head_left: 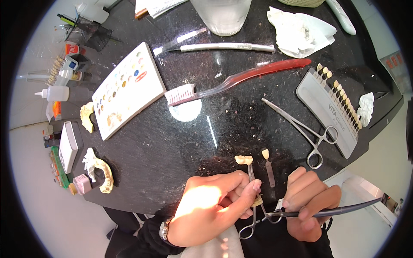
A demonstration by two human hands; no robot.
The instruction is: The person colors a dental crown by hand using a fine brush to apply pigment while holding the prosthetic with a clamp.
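Note:
My left hand (206, 204) is closed around metal locking forceps (251, 174), whose ring handles hang below my fingers. At the forceps' tip sits a small cream-coloured dental bridge (244, 160). A yellowish piece (257, 201) shows by my left fingertips; its kind is unclear. My right hand (309, 204) grips a slim dark-handled brush (344, 209), pointed left with its thin end close to the forceps' rings. Just right of the bridge, a single tooth shade tab (270, 172) lies on the black table (172, 155).
Beyond my hands lie a second pair of forceps (301, 127), a shade guide (329, 114), a red-handled toothbrush (241, 77) and a metal-handled tool (228, 47). A white palette (129, 92) and a dental cast (105, 174) are at left. Crumpled tissue (301, 34) and a cup (223, 17) stand at the back.

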